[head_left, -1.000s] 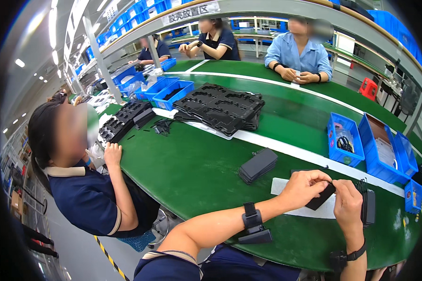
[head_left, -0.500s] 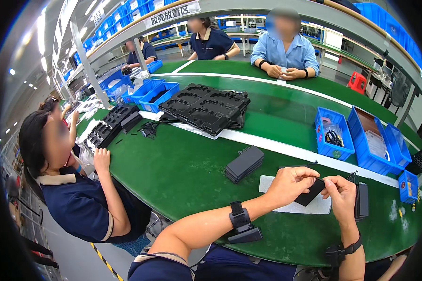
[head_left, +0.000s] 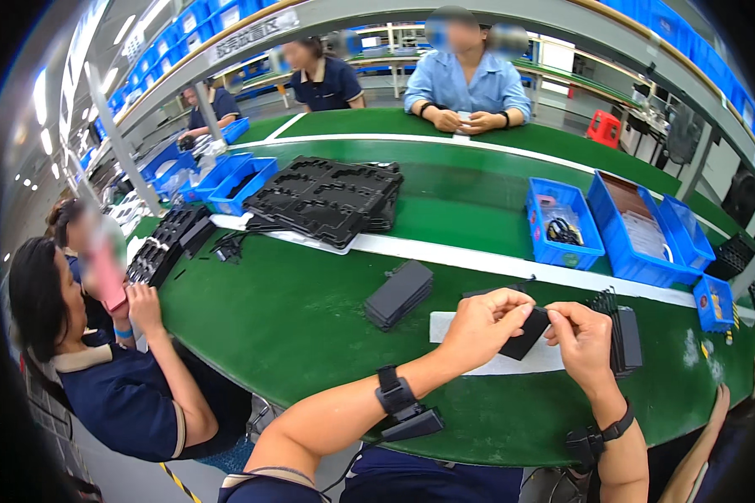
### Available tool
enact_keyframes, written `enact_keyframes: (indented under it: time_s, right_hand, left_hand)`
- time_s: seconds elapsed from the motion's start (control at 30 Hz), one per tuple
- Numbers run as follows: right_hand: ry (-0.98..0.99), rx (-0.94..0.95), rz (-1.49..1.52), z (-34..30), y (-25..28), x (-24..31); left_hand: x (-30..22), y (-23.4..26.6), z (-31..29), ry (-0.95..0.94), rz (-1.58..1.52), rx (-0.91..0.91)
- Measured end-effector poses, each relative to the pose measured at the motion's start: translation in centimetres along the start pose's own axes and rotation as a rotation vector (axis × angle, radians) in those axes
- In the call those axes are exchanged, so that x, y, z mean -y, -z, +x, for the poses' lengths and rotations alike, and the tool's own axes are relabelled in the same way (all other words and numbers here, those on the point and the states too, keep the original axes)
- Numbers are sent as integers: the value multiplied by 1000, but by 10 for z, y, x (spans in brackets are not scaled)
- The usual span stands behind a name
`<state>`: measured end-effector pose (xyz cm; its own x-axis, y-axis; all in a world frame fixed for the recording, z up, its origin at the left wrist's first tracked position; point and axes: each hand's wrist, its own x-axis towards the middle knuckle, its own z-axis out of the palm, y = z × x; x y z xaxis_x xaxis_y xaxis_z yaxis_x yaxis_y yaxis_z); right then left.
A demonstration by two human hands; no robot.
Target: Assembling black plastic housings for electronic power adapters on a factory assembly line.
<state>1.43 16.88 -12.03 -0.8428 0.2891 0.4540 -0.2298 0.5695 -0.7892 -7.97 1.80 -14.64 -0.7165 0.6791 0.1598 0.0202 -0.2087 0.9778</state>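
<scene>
Both hands are at the upper edge of a flat black rectangular panel (head_left: 526, 339), which is tilted over a white mat (head_left: 499, 366). My left hand (head_left: 488, 325) pinches the panel's top left corner between thumb and fingers. At the top right corner, my right hand (head_left: 585, 332) has its thumb and fingertips closed on the edge. Whether a small part sits between the fingertips is too fine to make out. Left of the mat lies a stack of similar black panels (head_left: 400, 293). Right beside my right hand stands another group of black panels (head_left: 627, 339) with thin strips sticking up.
Black molded trays (head_left: 323, 197) are stacked farther back left. Blue bins (head_left: 564, 243) with cables and larger blue bins (head_left: 646, 268) line the right side of the green table (head_left: 285, 327). Co-workers sit at left and across; another person's forearm (head_left: 713, 427) shows at lower right.
The whole view has shifted, so the table and bins appear farther left. Both hands stay pinched at the black panel's top edge. A person's forearm shows more at the right.
</scene>
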Motion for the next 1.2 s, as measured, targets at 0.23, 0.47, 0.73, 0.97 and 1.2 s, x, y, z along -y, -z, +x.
enact_keyframes:
  time_s: [0.23,0.47,0.73,0.97,1.2]
  right_hand:
    - [55,7,-32,1,-1,2]
    - [-47,-48,47,1,-1,-1]
    - [-177,55,388,-2,-10,4]
    - [-181,18,304,-10,3,-9]
    - [-147,0,247,-4,-6,-32]
  left_hand:
    - [-2,1,-1,-12,142,19]
    - [-2,-3,-1,-55,148,-23]
    - [-6,-5,-8,-189,155,-68]
    - [-4,-16,-3,-451,190,-89]
    - [3,-10,0,-451,223,-160]
